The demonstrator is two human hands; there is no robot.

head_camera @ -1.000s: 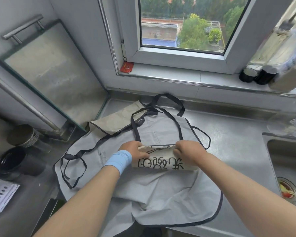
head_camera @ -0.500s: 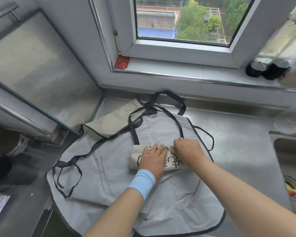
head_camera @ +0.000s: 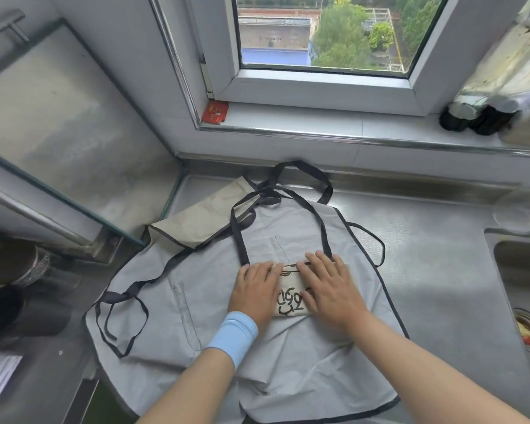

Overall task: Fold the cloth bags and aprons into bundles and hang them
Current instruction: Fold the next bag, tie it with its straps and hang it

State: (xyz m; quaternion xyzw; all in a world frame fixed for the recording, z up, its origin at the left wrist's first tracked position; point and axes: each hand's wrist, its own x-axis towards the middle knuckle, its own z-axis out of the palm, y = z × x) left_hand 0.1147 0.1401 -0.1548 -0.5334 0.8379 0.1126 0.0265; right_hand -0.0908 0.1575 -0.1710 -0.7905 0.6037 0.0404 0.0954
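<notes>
Folded cloth bag (head_camera: pixel 289 298) at centre frame, on the grey apron (head_camera: pixel 196 301) | left hand (head_camera: pixel 254 290), right hand (head_camera: pixel 329 287) press flat, fingers (head_camera: pixel 317 261) straight | soft, light, probably springy: pinch folded edges

Both palms down, left hand (head_camera: pixel 255 290) and right hand (head_camera: pixel 329 286) side by side, fingers flat, seemingly pressing, blue band on left wrist

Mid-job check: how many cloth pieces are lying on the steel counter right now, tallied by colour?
Grey apron with black trim: 1
Beige folded cloth with black trim: 1
Cream printed cloth bag, folded, pressed flat by left hand and right hand: 1
Total: 3
</notes>
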